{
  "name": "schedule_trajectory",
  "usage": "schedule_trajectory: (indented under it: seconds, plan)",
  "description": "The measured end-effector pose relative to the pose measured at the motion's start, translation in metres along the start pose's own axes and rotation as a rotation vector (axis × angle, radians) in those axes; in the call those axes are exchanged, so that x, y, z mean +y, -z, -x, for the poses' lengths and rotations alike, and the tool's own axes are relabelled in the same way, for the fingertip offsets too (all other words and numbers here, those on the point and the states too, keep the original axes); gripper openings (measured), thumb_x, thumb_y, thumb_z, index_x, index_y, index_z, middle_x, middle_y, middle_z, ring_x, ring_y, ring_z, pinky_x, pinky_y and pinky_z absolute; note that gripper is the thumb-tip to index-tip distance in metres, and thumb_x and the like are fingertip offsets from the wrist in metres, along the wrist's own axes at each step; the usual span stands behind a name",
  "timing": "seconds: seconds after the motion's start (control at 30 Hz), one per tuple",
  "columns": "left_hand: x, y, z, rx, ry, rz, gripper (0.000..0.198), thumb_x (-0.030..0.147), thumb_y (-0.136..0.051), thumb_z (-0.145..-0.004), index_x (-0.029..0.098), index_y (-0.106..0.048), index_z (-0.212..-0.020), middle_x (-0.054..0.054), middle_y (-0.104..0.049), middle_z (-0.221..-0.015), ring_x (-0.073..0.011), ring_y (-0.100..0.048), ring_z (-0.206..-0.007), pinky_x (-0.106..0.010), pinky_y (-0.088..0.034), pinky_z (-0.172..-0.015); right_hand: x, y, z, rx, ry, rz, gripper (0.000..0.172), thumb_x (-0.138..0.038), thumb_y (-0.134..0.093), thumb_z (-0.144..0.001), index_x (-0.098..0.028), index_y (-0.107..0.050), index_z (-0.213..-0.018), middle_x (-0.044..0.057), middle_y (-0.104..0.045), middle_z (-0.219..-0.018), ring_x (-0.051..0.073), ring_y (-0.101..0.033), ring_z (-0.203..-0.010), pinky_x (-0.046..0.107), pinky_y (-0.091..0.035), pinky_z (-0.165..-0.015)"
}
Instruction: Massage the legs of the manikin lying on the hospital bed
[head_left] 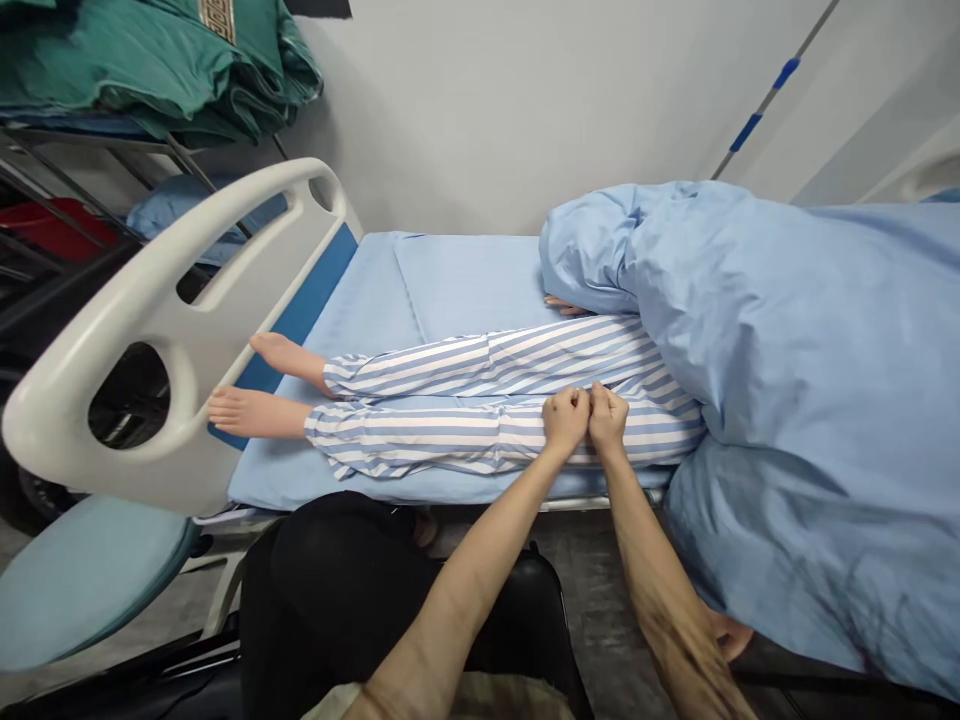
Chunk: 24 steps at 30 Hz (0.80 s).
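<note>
My left hand [566,418] is closed in a fist on the thigh of striped trousers [420,435], worn by a lying figure. Right beside it, my right hand [608,415] is also a fist, knuckles close to the left ones. No object shows in either hand. The trousers are white and light blue, and the legs lie straight along the bed. Bare, doll-like feet [259,412] point toward the footboard. A light blue quilt [780,330] covers the figure's upper part. Beyond the thighs, fingers of a hand [564,305] stick out from under the quilt.
The bed has a light blue sheet [450,270] and a cream plastic footboard [202,330]. A round teal stool [90,570] stands at the lower left. Green bags [165,70] lie on a metal rack. Near my right forearm, another hand [729,635] hangs below the quilt's edge.
</note>
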<state>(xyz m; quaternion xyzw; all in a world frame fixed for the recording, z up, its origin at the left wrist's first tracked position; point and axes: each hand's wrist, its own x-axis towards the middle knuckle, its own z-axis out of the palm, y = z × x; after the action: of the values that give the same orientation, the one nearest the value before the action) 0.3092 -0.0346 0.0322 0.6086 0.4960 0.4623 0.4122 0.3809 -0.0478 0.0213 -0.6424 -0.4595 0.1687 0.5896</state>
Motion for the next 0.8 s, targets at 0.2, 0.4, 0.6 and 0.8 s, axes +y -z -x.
schedule_trajectory:
  seconds: [0.2, 0.4, 0.6, 0.8]
  plan:
    - [-0.013, -0.002, 0.002, -0.037, -0.048, -0.267, 0.035, 0.028, -0.039, -0.090, 0.018, -0.050, -0.058, -0.005, -0.060, -0.061, -0.0121, -0.047, -0.058, -0.029, -0.026, -0.062, -0.005, 0.000, 0.000, -0.015, -0.015, 0.059, 0.049, -0.053, -0.040, -0.085, -0.019, -0.030, -0.051, -0.004, -0.029, -0.047, 0.007, -0.027, -0.050, 0.025, -0.025, -0.049]
    - [-0.006, 0.001, 0.001, -0.061, -0.002, -0.340, 0.034, 0.029, -0.041, -0.088, 0.019, -0.059, -0.060, -0.003, -0.063, -0.064, -0.0119, -0.052, -0.061, -0.026, -0.028, -0.060, -0.038, 0.023, -0.008, -0.075, 0.164, 0.245, 0.047, -0.046, -0.041, -0.088, -0.017, -0.036, -0.051, -0.004, -0.032, -0.048, 0.007, -0.030, -0.050, 0.025, -0.025, -0.052]
    - [-0.007, -0.002, 0.002, -0.046, 0.009, -0.355, 0.033, 0.030, -0.043, -0.086, 0.020, -0.061, -0.060, -0.001, -0.063, -0.062, -0.0106, -0.050, -0.060, -0.025, -0.030, -0.060, -0.032, 0.024, -0.014, -0.068, 0.157, 0.187, 0.047, -0.045, -0.040, -0.088, -0.017, -0.036, -0.050, -0.004, -0.033, -0.047, 0.007, -0.031, -0.048, 0.024, -0.025, -0.052]
    - [-0.013, -0.002, -0.001, -0.044, -0.016, -0.302, 0.034, 0.029, -0.042, -0.086, 0.018, -0.053, -0.055, -0.001, -0.059, -0.058, -0.0100, -0.047, -0.057, -0.025, -0.028, -0.060, 0.006, 0.009, -0.015, -0.086, 0.081, 0.313, 0.045, -0.042, -0.041, -0.086, -0.017, -0.035, -0.049, -0.004, -0.032, -0.046, 0.008, -0.029, -0.050, 0.025, -0.021, -0.052]
